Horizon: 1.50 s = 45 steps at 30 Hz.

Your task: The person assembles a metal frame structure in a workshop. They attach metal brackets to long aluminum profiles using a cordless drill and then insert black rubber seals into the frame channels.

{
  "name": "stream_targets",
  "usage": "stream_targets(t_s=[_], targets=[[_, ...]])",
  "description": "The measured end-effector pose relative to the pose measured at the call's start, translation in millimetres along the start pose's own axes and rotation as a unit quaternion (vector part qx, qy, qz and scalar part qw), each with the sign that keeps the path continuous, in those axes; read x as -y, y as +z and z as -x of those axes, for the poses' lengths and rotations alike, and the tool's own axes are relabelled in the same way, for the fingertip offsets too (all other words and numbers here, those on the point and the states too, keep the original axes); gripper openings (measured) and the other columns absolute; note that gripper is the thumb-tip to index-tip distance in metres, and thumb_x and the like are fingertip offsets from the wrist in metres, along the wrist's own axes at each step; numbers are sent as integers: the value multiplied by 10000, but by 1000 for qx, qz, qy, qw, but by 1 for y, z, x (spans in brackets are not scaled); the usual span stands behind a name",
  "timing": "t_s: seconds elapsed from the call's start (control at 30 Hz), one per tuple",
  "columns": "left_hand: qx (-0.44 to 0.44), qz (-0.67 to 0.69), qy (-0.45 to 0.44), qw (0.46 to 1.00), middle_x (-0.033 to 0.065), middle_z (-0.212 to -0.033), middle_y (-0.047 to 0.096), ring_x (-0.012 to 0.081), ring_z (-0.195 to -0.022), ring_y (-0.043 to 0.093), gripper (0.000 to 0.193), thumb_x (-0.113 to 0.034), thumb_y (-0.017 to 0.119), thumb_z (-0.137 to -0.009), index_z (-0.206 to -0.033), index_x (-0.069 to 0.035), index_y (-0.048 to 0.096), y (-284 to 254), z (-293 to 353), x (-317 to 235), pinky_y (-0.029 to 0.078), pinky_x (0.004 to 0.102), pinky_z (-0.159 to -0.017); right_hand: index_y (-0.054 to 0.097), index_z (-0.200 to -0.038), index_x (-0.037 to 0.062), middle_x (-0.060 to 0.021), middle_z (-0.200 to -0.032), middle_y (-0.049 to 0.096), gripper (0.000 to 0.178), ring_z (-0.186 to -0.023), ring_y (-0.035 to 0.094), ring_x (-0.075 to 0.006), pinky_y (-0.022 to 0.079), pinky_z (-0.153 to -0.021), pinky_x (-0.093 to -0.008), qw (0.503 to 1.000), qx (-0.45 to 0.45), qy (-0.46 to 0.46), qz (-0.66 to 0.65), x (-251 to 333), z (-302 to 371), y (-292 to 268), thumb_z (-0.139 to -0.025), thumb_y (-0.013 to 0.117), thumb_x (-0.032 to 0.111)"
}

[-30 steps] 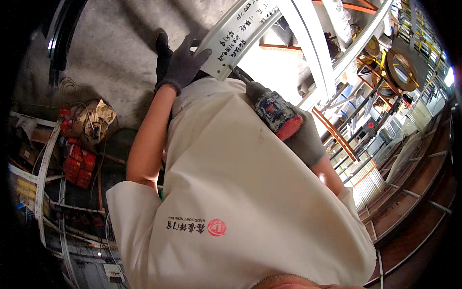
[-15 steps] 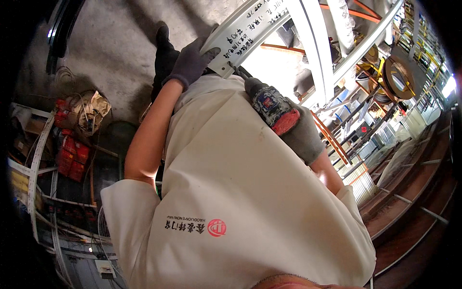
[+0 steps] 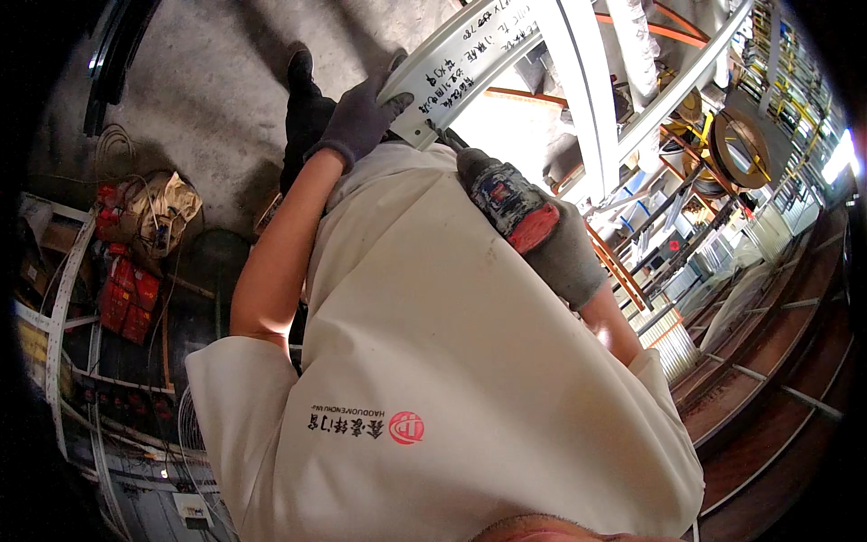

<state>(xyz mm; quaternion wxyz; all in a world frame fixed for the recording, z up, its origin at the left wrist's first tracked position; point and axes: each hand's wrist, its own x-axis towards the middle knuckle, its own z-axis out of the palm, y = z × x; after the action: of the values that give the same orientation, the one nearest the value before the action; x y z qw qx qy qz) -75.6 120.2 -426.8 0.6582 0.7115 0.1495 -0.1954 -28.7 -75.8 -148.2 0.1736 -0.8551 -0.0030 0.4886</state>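
My left hand (image 3: 359,119), in a dark grey glove, is closed round the near end of a long white metal profile (image 3: 479,56). Black handwriting runs along the profile's face, and a small hole shows near its end. A worn cordless drill (image 3: 508,200), dark with a red rear cap, is in my gloved right hand (image 3: 571,257). Its nose points at the profile's end, close to the edge in front of my waist. Whether the bit touches the metal I cannot tell. Most of my right fingers are hidden behind the drill.
Another white profile (image 3: 591,99) crosses beside the held one. At the right stand orange frames (image 3: 619,265) and a round brown reel (image 3: 736,149). Red boxes (image 3: 129,296) and a tan bag (image 3: 170,210) sit at the left near a metal rack (image 3: 68,316).
Both hands keep their hold, and the drill stays at the profile's end with hardly any movement. The surroundings have shifted slightly left in the view.
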Motion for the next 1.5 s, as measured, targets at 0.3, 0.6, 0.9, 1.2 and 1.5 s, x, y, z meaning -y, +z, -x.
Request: stream_targets(t_s=[0.3, 0.6, 0.9, 1.2, 1.5], targets=[[17, -9, -17, 1000, 251, -1117, 723, 349, -1042, 716, 491, -372, 710, -961, -1239, 24, 626, -3, 0, -4, 540, 421, -928, 662, -1059, 0, -159, -901, 745, 306, -822, 731, -242, 570, -810, -367, 1000, 10, 7, 21, 5, 0, -2, -853, 785, 189], [19, -14, -19, 1000, 247, -1119, 726, 342, -1045, 717, 506, -372, 708, -961, -1255, 32, 623, -1, -2, 1, 539, 413, -930, 666, -1046, 0, -177, -895, 743, 285, -807, 733, -260, 573, -800, -374, 1000, 0, 4, 23, 5, 1, -1, -850, 779, 173], [23, -7, -23, 999, 277, -1158, 697, 441, -1089, 678, 675, -361, 694, -955, -1545, -175, 425, -1, -2, 5, 551, 482, -923, 655, -1045, -9, -188, -887, 738, 296, -807, 740, -282, 576, -799, -373, 1000, 0, -6, 22, 0, 0, -1, -846, 776, 174], [106, 6, -96, 990, 238, -1300, 665, 318, -1183, 658, 529, -399, 636, -1009, -1373, -18, 591, -20, -1, -8, 492, 388, -1047, 667, -1113, 4, -153, -991, 749, 311, -876, 745, -269, 578, -826, -358, 999, -28, 5, 29, 7, 23, 10, -853, 769, 141], [12, 90, -92, 992, 174, -1174, 732, 289, -1114, 695, 555, -432, 717, -947, -1323, -34, 626, -54, 38, 5, 525, 371, -978, 595, -1324, 3, -151, -1244, 687, 460, -1090, 681, -278, 543, -966, -368, 962, -90, -123, -227, 4, 30, 17, -886, 715, 76]])
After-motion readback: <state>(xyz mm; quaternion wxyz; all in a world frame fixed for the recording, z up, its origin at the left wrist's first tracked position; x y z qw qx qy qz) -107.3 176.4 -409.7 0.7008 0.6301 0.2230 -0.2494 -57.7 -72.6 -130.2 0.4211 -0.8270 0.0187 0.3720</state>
